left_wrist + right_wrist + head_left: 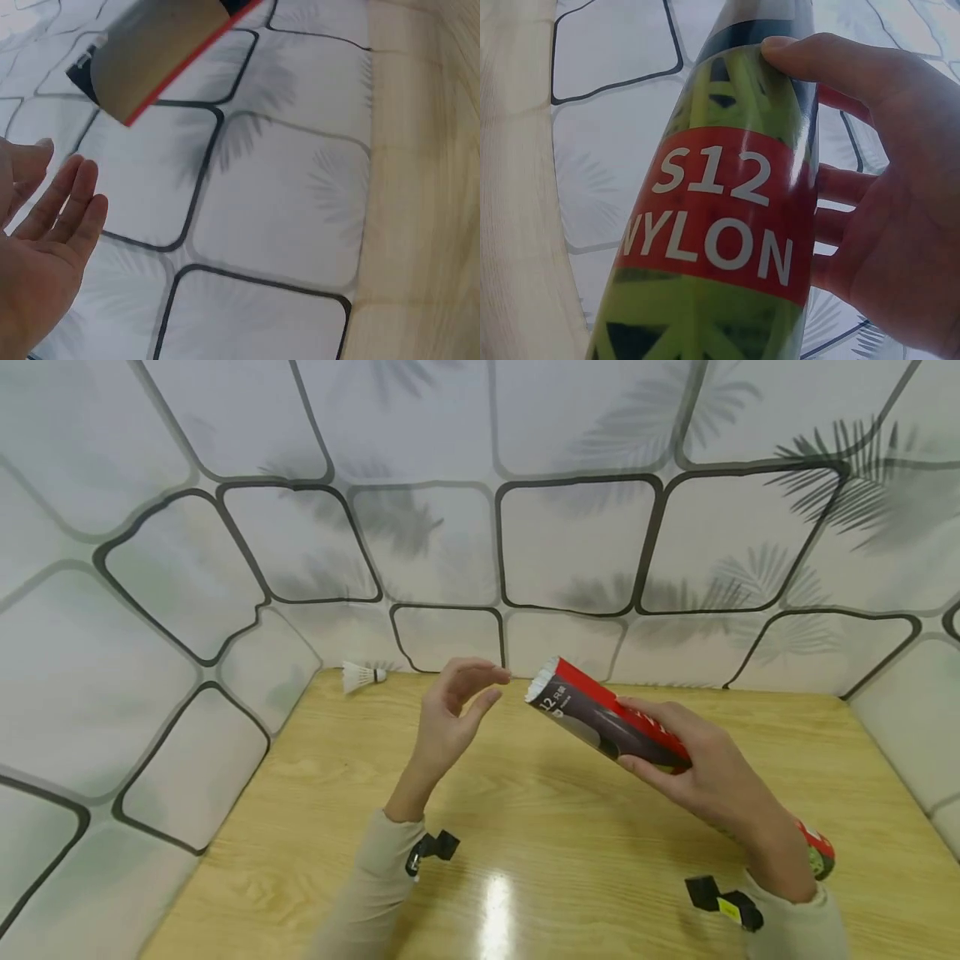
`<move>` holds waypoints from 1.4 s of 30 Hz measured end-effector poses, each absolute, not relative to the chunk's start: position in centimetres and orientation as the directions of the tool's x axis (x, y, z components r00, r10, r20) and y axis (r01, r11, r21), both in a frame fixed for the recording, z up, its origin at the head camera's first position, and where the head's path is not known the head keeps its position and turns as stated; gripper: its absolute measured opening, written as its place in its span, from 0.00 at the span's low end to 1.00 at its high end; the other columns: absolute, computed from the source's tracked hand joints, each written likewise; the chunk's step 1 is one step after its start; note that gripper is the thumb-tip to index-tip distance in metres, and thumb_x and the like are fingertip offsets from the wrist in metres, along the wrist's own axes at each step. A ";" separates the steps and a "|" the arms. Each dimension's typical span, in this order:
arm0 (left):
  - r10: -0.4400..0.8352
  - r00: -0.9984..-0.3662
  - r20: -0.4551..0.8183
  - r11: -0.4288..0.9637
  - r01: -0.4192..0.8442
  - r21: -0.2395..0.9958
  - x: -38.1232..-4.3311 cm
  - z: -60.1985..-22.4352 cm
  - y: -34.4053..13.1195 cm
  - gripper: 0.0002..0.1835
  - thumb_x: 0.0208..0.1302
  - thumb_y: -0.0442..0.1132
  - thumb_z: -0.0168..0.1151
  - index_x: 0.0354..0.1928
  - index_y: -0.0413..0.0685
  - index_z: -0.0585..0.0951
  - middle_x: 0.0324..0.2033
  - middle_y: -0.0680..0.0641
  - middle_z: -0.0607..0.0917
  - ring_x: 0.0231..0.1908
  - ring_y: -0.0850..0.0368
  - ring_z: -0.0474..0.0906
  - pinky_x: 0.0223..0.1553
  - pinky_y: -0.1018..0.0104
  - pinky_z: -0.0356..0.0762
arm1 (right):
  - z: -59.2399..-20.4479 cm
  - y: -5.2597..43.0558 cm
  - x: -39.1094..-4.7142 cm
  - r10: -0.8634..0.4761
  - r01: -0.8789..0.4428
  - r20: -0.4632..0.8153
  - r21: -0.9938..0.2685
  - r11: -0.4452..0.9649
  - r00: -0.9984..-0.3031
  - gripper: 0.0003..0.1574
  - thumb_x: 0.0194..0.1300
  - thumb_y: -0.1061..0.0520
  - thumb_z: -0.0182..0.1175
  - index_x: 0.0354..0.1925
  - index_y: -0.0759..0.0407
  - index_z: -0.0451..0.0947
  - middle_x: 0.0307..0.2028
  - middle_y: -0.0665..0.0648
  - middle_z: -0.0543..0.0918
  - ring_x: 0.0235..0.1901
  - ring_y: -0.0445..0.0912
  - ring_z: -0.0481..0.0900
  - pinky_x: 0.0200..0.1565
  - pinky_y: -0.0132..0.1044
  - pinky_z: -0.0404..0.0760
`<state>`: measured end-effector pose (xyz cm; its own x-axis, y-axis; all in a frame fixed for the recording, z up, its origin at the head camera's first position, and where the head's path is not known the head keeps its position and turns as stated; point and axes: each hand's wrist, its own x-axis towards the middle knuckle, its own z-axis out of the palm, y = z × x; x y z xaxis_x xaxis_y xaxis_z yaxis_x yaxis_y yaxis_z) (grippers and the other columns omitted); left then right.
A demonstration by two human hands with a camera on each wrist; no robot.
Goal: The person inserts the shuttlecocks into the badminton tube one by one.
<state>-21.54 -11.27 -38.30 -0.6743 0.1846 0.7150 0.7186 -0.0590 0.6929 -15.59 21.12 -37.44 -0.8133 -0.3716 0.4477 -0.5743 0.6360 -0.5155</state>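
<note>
My right hand point(712, 768) grips a long shuttlecock tube point(592, 714), thumb on one side and fingers round the other. The tube is tilted, with its near end point(816, 852) showing past my wrist at the lower right. A white, jagged-edged rim point(542, 681) shows at its upper left end. In the right wrist view, a red band point(712, 210) reads "S12 NYLON" over a yellow-green pattern. My left hand point(453, 706) is raised with fingers loosely bent, holding nothing, a short gap left of the tube's white end. In the left wrist view its fingers point(79, 195) are below the tube.
A white shuttlecock point(362, 677) lies on its side at the table's back left edge. The wooden table point(450, 893) is bounded at the back and sides by pale patterned walls point(577, 543). Each sleeve carries a small black wrist camera.
</note>
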 end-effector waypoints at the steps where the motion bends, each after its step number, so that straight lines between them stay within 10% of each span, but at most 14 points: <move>1: 0.162 -0.683 0.712 -0.032 0.718 0.696 -21.9 -38.5 -11.8 0.15 0.67 0.19 0.61 0.54 0.29 0.76 0.48 0.32 0.85 0.50 0.40 0.84 0.56 0.49 0.81 | -37.4 21.2 -15.6 -0.367 -0.572 0.450 -0.516 0.637 -0.814 0.45 0.59 0.55 0.78 0.72 0.43 0.72 0.60 0.50 0.80 0.51 0.47 0.80 0.42 0.51 0.84; 18: -0.068 -0.767 0.638 0.503 0.526 0.686 -27.6 -41.3 -22.5 0.15 0.66 0.24 0.66 0.54 0.32 0.81 0.52 0.35 0.83 0.54 0.40 0.78 0.58 0.42 0.77 | -37.5 22.2 -15.7 -0.352 -0.569 0.462 -0.514 0.641 -0.814 0.45 0.59 0.55 0.78 0.71 0.47 0.72 0.59 0.51 0.80 0.51 0.46 0.79 0.42 0.51 0.84; 42: -0.364 -0.832 0.419 0.684 0.066 0.727 -31.2 -47.5 -30.5 0.15 0.70 0.28 0.59 0.57 0.34 0.78 0.62 0.27 0.69 0.65 0.30 0.63 0.65 0.36 0.64 | -37.8 22.7 -15.7 -0.332 -0.557 0.464 -0.529 0.640 -0.821 0.45 0.60 0.53 0.77 0.72 0.43 0.71 0.60 0.50 0.80 0.51 0.46 0.79 0.43 0.50 0.84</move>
<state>-31.18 -30.53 -47.51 -0.8318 -0.3643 0.4188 0.0665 0.6837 0.7268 -15.69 22.72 -37.78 -0.8215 -0.3320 0.4636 -0.5573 0.6395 -0.5295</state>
